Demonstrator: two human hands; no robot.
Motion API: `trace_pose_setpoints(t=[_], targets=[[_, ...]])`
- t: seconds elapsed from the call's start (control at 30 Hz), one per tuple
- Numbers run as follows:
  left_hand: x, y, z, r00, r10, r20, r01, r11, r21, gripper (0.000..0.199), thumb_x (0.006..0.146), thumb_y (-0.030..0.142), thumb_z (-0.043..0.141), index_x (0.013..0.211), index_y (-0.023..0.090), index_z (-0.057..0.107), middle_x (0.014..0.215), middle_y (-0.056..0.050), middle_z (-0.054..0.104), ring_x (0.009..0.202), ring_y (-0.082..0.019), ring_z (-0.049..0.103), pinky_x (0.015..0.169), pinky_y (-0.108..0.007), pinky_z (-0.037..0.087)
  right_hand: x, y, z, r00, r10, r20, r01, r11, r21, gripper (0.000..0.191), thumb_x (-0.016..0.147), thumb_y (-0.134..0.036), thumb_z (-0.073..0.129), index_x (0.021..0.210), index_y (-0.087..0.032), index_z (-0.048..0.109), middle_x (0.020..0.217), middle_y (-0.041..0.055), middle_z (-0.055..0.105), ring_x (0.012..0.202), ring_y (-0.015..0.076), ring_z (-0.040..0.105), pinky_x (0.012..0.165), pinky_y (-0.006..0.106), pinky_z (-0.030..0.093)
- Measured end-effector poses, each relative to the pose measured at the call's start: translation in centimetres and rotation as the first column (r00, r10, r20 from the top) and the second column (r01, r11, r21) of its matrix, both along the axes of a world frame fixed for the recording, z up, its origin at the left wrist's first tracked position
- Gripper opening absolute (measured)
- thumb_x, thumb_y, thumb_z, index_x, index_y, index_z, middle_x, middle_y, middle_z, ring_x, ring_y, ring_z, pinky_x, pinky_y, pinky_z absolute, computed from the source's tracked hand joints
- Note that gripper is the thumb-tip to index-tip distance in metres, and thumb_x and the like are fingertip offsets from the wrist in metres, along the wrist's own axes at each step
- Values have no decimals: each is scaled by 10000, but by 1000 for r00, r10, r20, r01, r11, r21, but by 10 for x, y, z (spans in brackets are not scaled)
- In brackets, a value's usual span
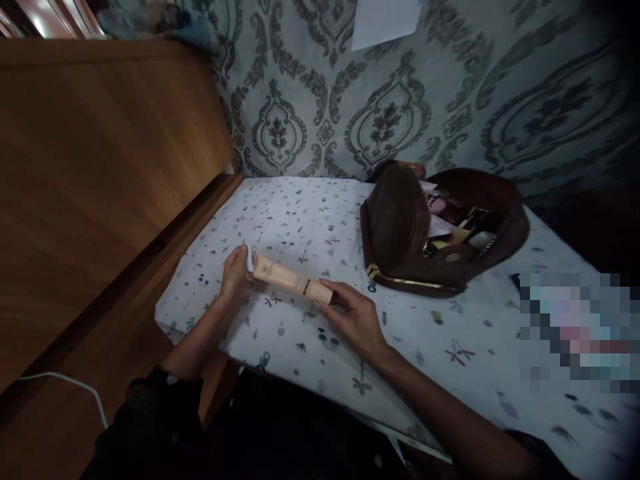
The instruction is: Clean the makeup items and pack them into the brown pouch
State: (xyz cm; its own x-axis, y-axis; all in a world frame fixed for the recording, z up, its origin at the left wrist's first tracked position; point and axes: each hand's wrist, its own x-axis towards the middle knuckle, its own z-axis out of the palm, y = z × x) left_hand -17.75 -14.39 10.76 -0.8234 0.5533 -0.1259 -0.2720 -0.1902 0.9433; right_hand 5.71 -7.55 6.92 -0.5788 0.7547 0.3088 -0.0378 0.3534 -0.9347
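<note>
A beige tube (290, 279) with small printed text lies nearly level above the patterned white sheet. Fingers and thumb of my right hand (356, 317) pinch its dark-capped right end. My left hand (235, 275) is at the tube's other end, closed on a small white item (249, 259) that looks like a cloth or tissue; whether it touches the tube is hard to tell. To the right stands a brown cosmetics bag (400, 227), unzipped, with several make-up items (450, 230) showing inside.
A wooden panel (110, 133) rises along the left side of the sheet (295, 213). Patterned wallpaper (325, 100) is behind, with a white paper (385, 23) on it. A white cable (75, 381) hangs at lower left. A blurred-out object (575, 327) lies at right.
</note>
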Motion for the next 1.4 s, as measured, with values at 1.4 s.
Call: trace_pose_setpoints(t=[1.4], targets=[[55, 42, 38, 912, -14, 411, -63, 983, 172, 247, 937, 381, 538, 823, 182, 631, 589, 60, 564, 475, -69, 527, 571, -202, 470, -5, -4, 24, 904, 351, -245, -422, 633, -650, 449, 673, -562, 798, 811, -184, 598, 735, 34, 701, 505, 104, 580, 423, 197, 402]])
